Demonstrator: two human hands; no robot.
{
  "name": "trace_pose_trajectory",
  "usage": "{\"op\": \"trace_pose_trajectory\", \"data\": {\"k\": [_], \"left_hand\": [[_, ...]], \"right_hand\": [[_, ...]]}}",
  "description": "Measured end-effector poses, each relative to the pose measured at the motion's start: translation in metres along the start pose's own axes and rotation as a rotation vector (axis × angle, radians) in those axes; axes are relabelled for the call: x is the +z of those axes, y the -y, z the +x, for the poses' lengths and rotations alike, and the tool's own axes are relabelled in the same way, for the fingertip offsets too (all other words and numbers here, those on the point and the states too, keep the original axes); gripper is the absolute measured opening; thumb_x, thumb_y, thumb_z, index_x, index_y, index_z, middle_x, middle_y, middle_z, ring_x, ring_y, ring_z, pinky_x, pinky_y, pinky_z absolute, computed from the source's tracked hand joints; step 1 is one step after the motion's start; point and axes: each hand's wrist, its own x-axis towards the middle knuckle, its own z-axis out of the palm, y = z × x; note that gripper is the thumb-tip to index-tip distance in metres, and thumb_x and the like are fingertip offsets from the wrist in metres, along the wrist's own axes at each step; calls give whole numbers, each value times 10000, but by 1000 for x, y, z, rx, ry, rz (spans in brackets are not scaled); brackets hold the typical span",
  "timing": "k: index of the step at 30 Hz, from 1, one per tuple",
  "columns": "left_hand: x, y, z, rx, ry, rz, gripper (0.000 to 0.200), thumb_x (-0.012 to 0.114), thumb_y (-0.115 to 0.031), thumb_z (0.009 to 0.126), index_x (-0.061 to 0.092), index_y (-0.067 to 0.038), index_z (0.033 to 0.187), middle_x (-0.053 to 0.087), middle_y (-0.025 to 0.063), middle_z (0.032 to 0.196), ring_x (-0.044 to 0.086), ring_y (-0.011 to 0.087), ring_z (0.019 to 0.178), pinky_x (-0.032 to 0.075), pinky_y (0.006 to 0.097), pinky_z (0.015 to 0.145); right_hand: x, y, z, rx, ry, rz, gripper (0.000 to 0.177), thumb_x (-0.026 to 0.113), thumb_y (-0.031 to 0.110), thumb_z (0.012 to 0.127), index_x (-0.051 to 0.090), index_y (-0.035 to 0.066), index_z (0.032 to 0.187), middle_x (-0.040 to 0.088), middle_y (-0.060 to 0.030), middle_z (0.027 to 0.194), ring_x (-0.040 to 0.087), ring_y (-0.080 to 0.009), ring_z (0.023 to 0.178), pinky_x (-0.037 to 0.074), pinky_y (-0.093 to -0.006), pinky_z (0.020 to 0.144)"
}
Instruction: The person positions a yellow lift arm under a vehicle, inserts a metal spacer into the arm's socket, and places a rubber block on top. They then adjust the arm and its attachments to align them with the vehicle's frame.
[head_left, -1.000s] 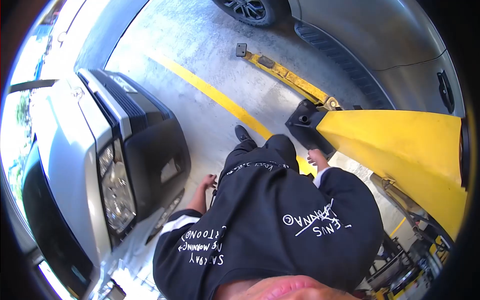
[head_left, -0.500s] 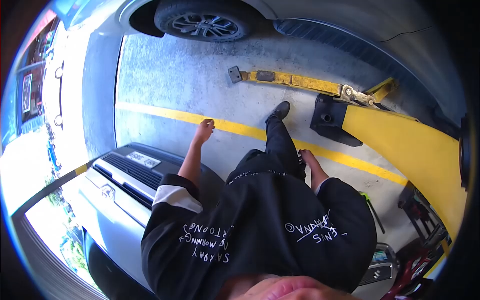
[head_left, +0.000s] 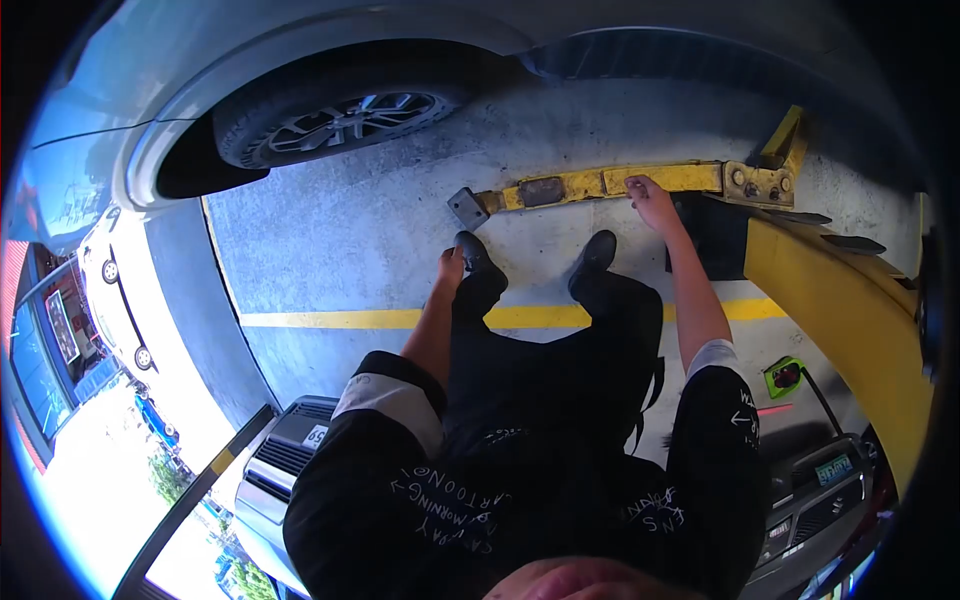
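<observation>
Seemingly reaching to the yellow lift arm (head_left: 584, 186) at upper centre, with right hand (head_left: 653, 200) loosely curled, empty-looking, and left hand (head_left: 451, 267) impossible to read, apparently needing firmer contact for any hold.

Black shirt (head_left: 560, 510) bears white lettering (head_left: 440, 508); trousers (head_left: 550, 375) are black.

Everything is pointing to a vehicle workshop with a car lift. A yellow lift arm (head_left: 665, 180), ending in a dark square pad (head_left: 467, 208), is reaching low over the concrete floor (head_left: 330, 265) beside the wheel (head_left: 350, 125) of a silver vehicle (head_left: 350, 30). A bulky yellow beam (head_left: 830, 300) is looming at the right. A painted yellow line (head_left: 360, 320) is crossing the floor, two more vehicle fronts (head_left: 815, 500) are showing nearby, and a white car (head_left: 120, 265) is standing outside in daylight.
</observation>
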Motion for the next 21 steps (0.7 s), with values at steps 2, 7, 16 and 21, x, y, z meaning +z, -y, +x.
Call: {"op": "trace_pose_trajectory", "data": {"k": [2,7,16,21], "left_hand": [[26,-7,33,-73,-210,-2,653,503,-531,1015,632,71,1231,658,310,1239,611,456,1198,471,477,999],[76,102,218,-348,-339,-416,765,325,-602,1041,546,36,1401,595,243,1388,562,380,1287,422,439,1061],[131,183,353,-185,451,-1255,620,287,-516,1014,627,-109,1335,663,140,1317,647,383,1166,478,596,1052],[133,134,320,-278,200,-1233,612,267,-514,1007,645,-130,1297,678,128,1280,655,380,1148,498,596,1027]], "right_hand": [[15,-9,33,10,29,-193,301,617,301,988,657,84,1193,742,-130,982,722,-298,860,565,-412,790],[76,-121,126,-280,161,-1002,446,674,331,947,547,183,1347,665,-144,1203,628,-355,1152,511,-520,950],[98,-234,193,-473,-341,-719,537,654,315,968,472,122,1435,607,-224,1288,549,-423,1214,439,-513,1039],[116,-243,178,-545,-542,-569,482,670,228,954,525,59,1381,606,-217,1291,544,-426,1222,430,-496,1047]]}}
